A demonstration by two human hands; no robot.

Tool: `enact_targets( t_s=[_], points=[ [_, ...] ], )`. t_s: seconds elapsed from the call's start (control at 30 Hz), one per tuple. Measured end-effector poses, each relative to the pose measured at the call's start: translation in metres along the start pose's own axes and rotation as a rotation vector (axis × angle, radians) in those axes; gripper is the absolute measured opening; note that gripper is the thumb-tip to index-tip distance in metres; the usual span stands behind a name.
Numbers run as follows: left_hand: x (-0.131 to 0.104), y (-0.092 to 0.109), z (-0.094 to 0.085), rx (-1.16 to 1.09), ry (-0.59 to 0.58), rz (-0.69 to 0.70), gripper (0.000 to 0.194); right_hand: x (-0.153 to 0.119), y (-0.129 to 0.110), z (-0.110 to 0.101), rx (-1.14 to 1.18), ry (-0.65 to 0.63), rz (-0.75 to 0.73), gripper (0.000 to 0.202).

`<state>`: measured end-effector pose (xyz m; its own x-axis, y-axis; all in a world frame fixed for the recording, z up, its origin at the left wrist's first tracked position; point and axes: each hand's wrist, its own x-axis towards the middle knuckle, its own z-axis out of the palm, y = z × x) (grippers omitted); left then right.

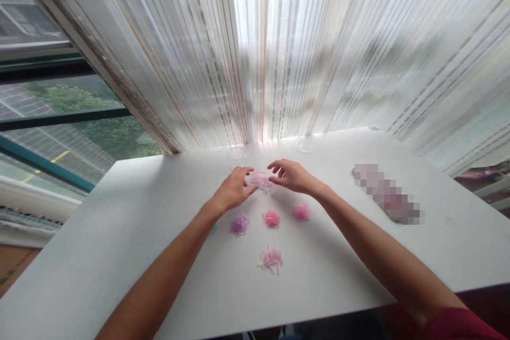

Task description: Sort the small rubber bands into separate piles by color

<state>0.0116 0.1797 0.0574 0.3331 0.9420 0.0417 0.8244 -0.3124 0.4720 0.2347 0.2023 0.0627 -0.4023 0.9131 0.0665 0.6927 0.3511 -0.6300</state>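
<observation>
A loose pile of pale pink and lilac small elastic bands [261, 181] lies on the white table between my hands. At its left edge is my left hand [235, 188], fingers curved and apart, with nothing seen in them. On the other side my right hand [292, 176] hovers close to the pile, its thumb and fingers spread. Nearer to me sit a purple heap [239, 224], a coral-pink heap [271, 218] and a bright pink heap [301, 212]. A mixed pink and white heap [271, 258] lies closest. Part of a green heap [213, 230] shows beside my left forearm.
Two clear round dishes or lids [237, 154] [306, 146] stand at the table's back edge by the striped curtain [263, 53]. A blurred-out long object [386, 193] lies on the right of the white table [319, 281]. A window is at the left.
</observation>
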Motion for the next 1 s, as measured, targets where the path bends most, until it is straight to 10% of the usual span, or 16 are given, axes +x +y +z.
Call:
enact_targets(
  t_s=[0.2,0.4,0.63,1.0],
  points=[
    [-0.084,0.016,-0.022,-0.186,0.072,0.165,0.02,-0.069,-0.014,-0.017,0.089,-0.099,-0.11,0.018],
    [-0.16,0.036,0.018,-0.251,-0.072,0.164,0.027,-0.123,-0.03,0.006,0.123,-0.495,-0.201,0.012],
    [-0.167,0.045,0.065,-0.139,0.111,0.095,0.025,-0.111,-0.026,0.029,-0.01,-0.545,-0.327,0.021],
    [-0.175,0.047,0.075,-0.16,0.323,0.043,0.021,-0.121,0.0,0.041,0.126,-0.418,-0.458,0.013]
  ],
)
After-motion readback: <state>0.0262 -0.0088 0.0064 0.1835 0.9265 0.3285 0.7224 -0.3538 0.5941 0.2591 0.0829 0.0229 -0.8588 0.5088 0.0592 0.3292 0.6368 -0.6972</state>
